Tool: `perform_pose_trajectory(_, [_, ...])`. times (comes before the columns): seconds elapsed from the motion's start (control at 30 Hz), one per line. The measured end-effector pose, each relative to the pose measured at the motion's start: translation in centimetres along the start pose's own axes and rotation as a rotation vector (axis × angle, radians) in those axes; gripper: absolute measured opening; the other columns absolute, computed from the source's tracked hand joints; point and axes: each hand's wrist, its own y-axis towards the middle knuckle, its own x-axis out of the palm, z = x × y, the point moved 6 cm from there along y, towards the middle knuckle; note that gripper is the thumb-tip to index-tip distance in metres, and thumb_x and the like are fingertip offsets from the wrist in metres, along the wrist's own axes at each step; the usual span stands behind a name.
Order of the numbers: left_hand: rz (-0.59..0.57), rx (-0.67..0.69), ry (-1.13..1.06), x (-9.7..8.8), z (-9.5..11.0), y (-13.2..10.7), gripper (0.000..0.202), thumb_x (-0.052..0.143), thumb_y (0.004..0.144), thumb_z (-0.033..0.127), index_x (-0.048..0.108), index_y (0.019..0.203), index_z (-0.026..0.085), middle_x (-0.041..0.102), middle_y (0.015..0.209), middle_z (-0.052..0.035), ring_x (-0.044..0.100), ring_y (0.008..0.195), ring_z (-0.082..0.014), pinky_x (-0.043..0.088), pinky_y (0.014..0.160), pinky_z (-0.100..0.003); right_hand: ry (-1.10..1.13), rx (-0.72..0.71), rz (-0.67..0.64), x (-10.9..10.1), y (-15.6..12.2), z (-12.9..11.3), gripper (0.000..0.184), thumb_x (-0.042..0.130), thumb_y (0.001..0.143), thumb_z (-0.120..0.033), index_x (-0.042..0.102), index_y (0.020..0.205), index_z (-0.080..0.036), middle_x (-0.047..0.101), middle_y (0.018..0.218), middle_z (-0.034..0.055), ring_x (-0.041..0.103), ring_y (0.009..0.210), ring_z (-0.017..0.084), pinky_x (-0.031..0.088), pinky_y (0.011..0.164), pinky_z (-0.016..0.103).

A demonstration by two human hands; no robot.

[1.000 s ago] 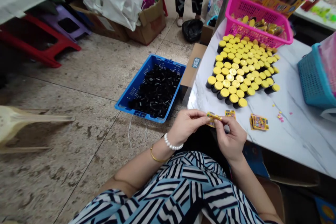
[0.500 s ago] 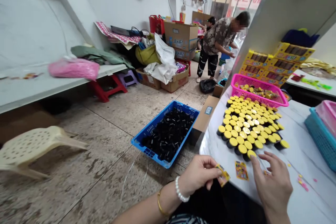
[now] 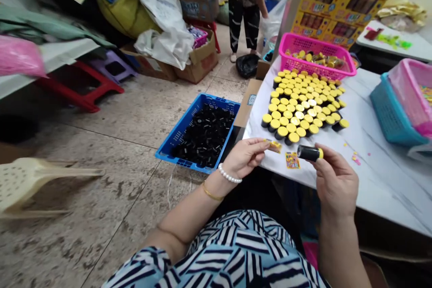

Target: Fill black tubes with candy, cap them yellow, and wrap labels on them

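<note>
My left hand [image 3: 243, 157] pinches a small yellow sticker [image 3: 275, 145] at the near edge of the white marble table [image 3: 384, 171]. My right hand [image 3: 334, 180] grips a black tube with a yellow cap [image 3: 309, 153], held on its side just above the table. Another printed sticker [image 3: 292, 160] lies flat on the table between my hands. Behind it stands a tight cluster of several upright black tubes with yellow caps [image 3: 302, 103].
A pink basket [image 3: 315, 56] with yellow items sits behind the cluster. A teal basket [image 3: 391, 112] holding a pink one is at right. A blue crate of black tubes [image 3: 200, 132] lies on the floor at left. A person [image 3: 248, 4] stands beyond; a cream stool [image 3: 37, 180] lies overturned.
My right hand has taken a capped tube from the cluster and brought it near. The left hand still holds the sticker. The camera tilted up, then back down.
</note>
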Motion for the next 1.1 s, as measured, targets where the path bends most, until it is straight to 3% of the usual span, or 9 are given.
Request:
perform_pose_trajectory(0.13, [-0.052, -0.015, -0.030, 1.3, -0.3, 0.3, 0.037, 0.095, 0.068, 0.028, 0.074, 0.090, 0.006, 0.073, 0.082, -0.0060, 0.038, 0.046, 0.0024, 0.017, 0.038, -0.010, 0.079, 0.013, -0.090, 2.0, -1.4, 0.1, 0.032, 0.085, 0.083, -0.030, 0.080, 0.114, -0.025, 0.079, 0.118, 0.0062, 0.074, 0.107, 0.020, 0.060, 0.100, 0.038])
perform_pose_trajectory(0.27, [-0.071, -0.023, -0.053, 1.6, -0.8, 0.4, 0.039, 0.095, 0.069, 0.029, 0.071, 0.089, 0.007, 0.069, 0.080, -0.0033, 0.041, 0.044, 0.0021, 0.019, 0.038, -0.010, 0.121, 0.072, -0.179, 3.6, -1.0, 0.7, 0.026, 0.082, 0.086, -0.033, 0.080, 0.110, -0.024, 0.080, 0.114, 0.0068, 0.077, 0.104, 0.021, 0.063, 0.092, 0.035])
perform_pose_trajectory(0.43, [-0.071, -0.043, -0.083, 1.5, -1.1, 0.7, 0.040, 0.096, 0.067, 0.029, 0.067, 0.084, 0.009, 0.065, 0.073, 0.0008, 0.041, 0.042, 0.0021, 0.019, 0.036, -0.010, 0.014, 0.054, -0.116, 3.7, -1.1, 0.2, 0.027, 0.082, 0.087, -0.033, 0.075, 0.111, -0.023, 0.081, 0.103, 0.0054, 0.079, 0.089, 0.018, 0.066, 0.081, 0.030])
perform_pose_trajectory(0.57, [-0.068, -0.034, -0.059, 2.0, -0.9, 0.9, 0.042, 0.097, 0.065, 0.032, 0.067, 0.084, 0.008, 0.068, 0.076, -0.0020, 0.042, 0.042, 0.0024, 0.018, 0.036, -0.010, -0.118, -0.093, -0.127, 4.0, -2.1, -1.1, 0.032, 0.082, 0.086, -0.030, 0.071, 0.115, -0.021, 0.079, 0.118, 0.0099, 0.079, 0.101, 0.021, 0.065, 0.088, 0.032])
perform_pose_trajectory(0.7, [-0.062, -0.010, -0.017, 2.2, -0.9, 0.8, 0.044, 0.097, 0.065, 0.037, 0.069, 0.084, 0.008, 0.069, 0.076, -0.0038, 0.043, 0.043, 0.0012, 0.017, 0.037, -0.012, -0.116, -0.082, -0.189, 4.4, -2.6, -1.0, 0.032, 0.080, 0.087, -0.029, 0.068, 0.115, -0.022, 0.077, 0.123, 0.0115, 0.078, 0.106, 0.023, 0.065, 0.089, 0.034])
perform_pose_trajectory(0.83, [-0.021, 0.048, 0.083, 1.6, -1.4, -0.3, 0.047, 0.091, 0.074, 0.046, 0.076, 0.096, 0.007, 0.054, 0.057, 0.0040, 0.040, 0.045, -0.0016, 0.018, 0.040, -0.013, -0.135, -0.116, -0.156, 3.7, -2.6, -1.0, 0.028, 0.081, 0.085, -0.026, 0.071, 0.111, -0.023, 0.078, 0.112, 0.0075, 0.078, 0.095, 0.019, 0.065, 0.082, 0.031])
perform_pose_trajectory(0.9, [0.009, 0.168, 0.151, 1.3, -0.7, -1.1, 0.048, 0.089, 0.078, 0.043, 0.077, 0.111, 0.011, 0.055, 0.062, 0.0037, 0.043, 0.050, -0.0024, 0.025, 0.043, -0.013, -0.119, -0.151, -0.145, 3.2, -2.7, -1.3, 0.029, 0.082, 0.084, -0.025, 0.073, 0.111, -0.023, 0.077, 0.111, 0.0066, 0.076, 0.097, 0.020, 0.065, 0.087, 0.034])
perform_pose_trajectory(1.0, [-0.061, 0.319, 0.259, 1.6, 0.5, -2.2, 0.062, 0.093, 0.075, 0.033, 0.071, 0.132, 0.022, 0.069, 0.095, -0.0041, 0.063, 0.076, -0.0089, 0.050, 0.061, -0.015, -0.095, -0.221, -0.194, 2.8, -2.8, -1.8, 0.033, 0.083, 0.083, -0.020, 0.075, 0.114, -0.026, 0.073, 0.114, 0.0061, 0.073, 0.106, 0.021, 0.064, 0.092, 0.037])
perform_pose_trajectory(1.1, [-0.264, 0.206, 0.348, 2.2, -0.2, -2.6, 0.060, 0.092, 0.075, 0.033, 0.071, 0.130, 0.020, 0.071, 0.109, -0.0100, 0.069, 0.086, -0.0162, 0.060, 0.068, -0.024, -0.220, -0.329, -0.345, 3.3, -3.1, -2.6, 0.037, 0.083, 0.083, -0.018, 0.077, 0.117, -0.030, 0.071, 0.118, 0.0061, 0.071, 0.111, 0.022, 0.062, 0.095, 0.040])
